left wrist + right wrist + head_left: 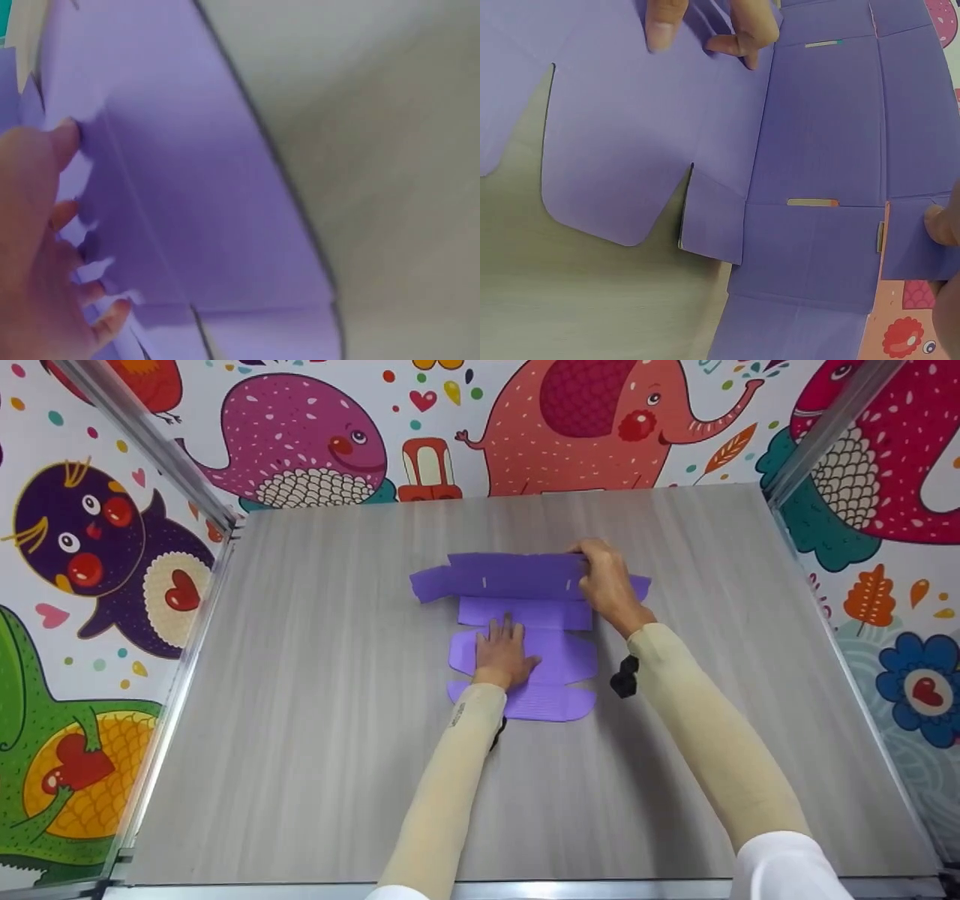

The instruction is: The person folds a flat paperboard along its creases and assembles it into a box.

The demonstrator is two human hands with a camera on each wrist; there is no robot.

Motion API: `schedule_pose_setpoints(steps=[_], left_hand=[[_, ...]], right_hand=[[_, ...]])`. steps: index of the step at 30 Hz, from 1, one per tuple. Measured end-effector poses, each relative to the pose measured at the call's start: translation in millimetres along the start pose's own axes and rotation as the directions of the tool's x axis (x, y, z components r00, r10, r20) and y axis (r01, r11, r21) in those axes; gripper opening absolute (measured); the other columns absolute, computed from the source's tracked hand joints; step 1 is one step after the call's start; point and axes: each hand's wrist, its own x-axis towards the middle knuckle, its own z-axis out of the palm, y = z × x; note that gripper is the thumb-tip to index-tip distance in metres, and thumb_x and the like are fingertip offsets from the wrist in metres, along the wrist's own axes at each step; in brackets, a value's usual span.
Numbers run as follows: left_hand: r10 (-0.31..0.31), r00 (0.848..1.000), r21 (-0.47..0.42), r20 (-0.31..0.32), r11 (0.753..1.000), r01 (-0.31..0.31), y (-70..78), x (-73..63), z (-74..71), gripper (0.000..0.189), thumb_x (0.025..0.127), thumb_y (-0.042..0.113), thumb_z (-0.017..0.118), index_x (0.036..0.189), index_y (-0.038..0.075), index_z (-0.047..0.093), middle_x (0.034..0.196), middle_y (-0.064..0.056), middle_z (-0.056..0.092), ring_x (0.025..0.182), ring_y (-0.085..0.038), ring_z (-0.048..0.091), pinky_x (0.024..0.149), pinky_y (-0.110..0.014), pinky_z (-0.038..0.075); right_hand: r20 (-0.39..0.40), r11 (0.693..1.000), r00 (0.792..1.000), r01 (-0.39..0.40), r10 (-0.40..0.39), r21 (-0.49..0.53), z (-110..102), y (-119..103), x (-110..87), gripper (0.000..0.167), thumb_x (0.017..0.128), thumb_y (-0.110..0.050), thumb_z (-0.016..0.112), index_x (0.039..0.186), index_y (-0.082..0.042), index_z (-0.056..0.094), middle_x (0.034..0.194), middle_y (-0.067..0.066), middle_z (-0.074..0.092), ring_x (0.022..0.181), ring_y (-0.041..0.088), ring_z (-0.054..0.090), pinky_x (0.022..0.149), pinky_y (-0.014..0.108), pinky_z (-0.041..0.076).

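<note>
A purple cardboard box blank (559,656) lies unfolded on the table, its far panel (525,574) raised along a crease and showing two short slots. My left hand (501,652) presses on the middle of the blank with fingers spread. At the far right, my right hand (609,585) pinches the top edge of the raised panel. In the right wrist view its thumb (939,225) lies on a small corner flap, with the slotted panel (817,127) beside it. The left wrist view shows the fingers of my left hand (30,225) over the creased cardboard (202,172).
The table (330,697) has a grey wood-grain top and a metal rail (585,889) along its near edge. Behind it and at both sides stand panels printed with cartoon animals (592,427). Metal posts (150,450) rise at the far corners.
</note>
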Motion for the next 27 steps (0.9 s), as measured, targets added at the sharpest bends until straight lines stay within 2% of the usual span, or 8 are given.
schedule_pose_setpoints(steps=[4, 11, 21, 27], left_hand=[[-0.020, 1.000, 0.011, -0.021, 1.000, 0.020, 2.6, 0.7, 4.3, 0.074, 0.098, 0.059, 0.050, 0.153, 0.013, 0.034, 0.168, -0.008, 0.020, 0.153, -0.032, 0.024, 0.114, -0.050, 0.033], [-0.038, 0.999, 0.023, -0.009, 0.999, 0.039, 2.3, 7.2, 10.1, 0.075, 0.098, 0.061, 0.048, 0.154, 0.014, 0.034, 0.168, -0.007, 0.022, 0.152, -0.031, 0.024, 0.113, -0.050, 0.033], [-0.019, 0.999, -0.008, -0.038, 1.000, 0.018, 4.5, -0.1, 1.6, 0.073, 0.098, 0.058, 0.051, 0.152, 0.011, 0.036, 0.167, -0.009, 0.023, 0.153, -0.034, 0.025, 0.115, -0.052, 0.032], [-0.025, 0.999, -0.020, -0.039, 1.000, 0.024, 4.5, -2.4, 2.5, 0.072, 0.098, 0.056, 0.052, 0.151, 0.010, 0.037, 0.167, -0.011, 0.023, 0.152, -0.034, 0.025, 0.114, -0.052, 0.031]], right_hand=[[0.004, 1.000, 1.000, 0.001, -0.001, 0.008, -0.7, 0.1, 0.8, 0.045, 0.080, 0.025, 0.043, 0.110, 0.004, 0.069, 0.112, 0.022, 0.069, 0.111, 0.038, 0.064, 0.098, 0.048, 0.052], [0.010, 1.000, 1.000, 0.011, -0.011, -0.009, 0.7, 1.8, -0.9, 0.040, 0.084, 0.024, 0.044, 0.109, 0.004, 0.069, 0.110, 0.022, 0.070, 0.108, 0.038, 0.065, 0.097, 0.048, 0.053], [0.017, 1.000, 1.000, -0.017, 0.017, 0.012, 1.3, 4.7, -0.9, 0.044, 0.082, 0.025, 0.043, 0.109, 0.003, 0.070, 0.112, 0.021, 0.070, 0.111, 0.037, 0.063, 0.099, 0.047, 0.051], [0.022, 1.000, 1.000, -0.006, 0.006, 0.009, 3.1, 4.6, -1.0, 0.042, 0.088, 0.022, 0.042, 0.112, 0.002, 0.070, 0.114, 0.021, 0.069, 0.113, 0.037, 0.063, 0.102, 0.047, 0.049]])
